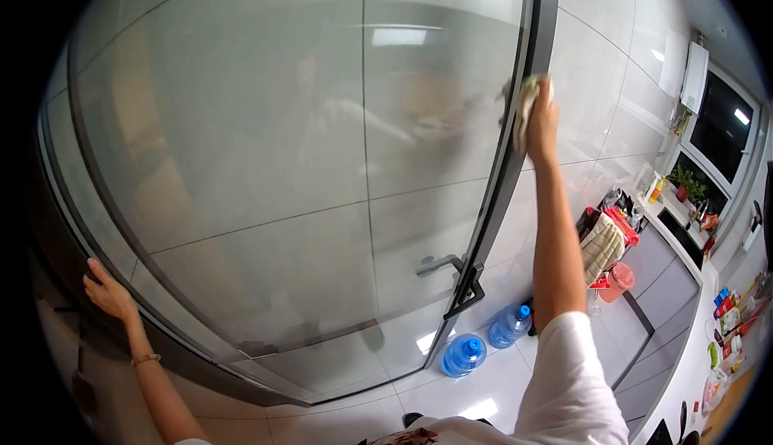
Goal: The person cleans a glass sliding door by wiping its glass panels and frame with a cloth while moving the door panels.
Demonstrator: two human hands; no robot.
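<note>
Beside the tiled wall (592, 67), holds a cloth (524, 115) in the gripping right hand (544, 127) against the edge of the glass door (282, 163), above the handle (475, 290); sets the open left hand (110, 292) at the opposite edge.

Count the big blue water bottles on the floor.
2: one blue bottle by the glass door, another bottle beside it, closer to the right arm. That arm may hide others.

The door frame (541, 43) is dark grey. The water bottles (463, 356) are blue, and the bucket (618, 278) is pink. The sleeve (573, 372) is white.
</note>
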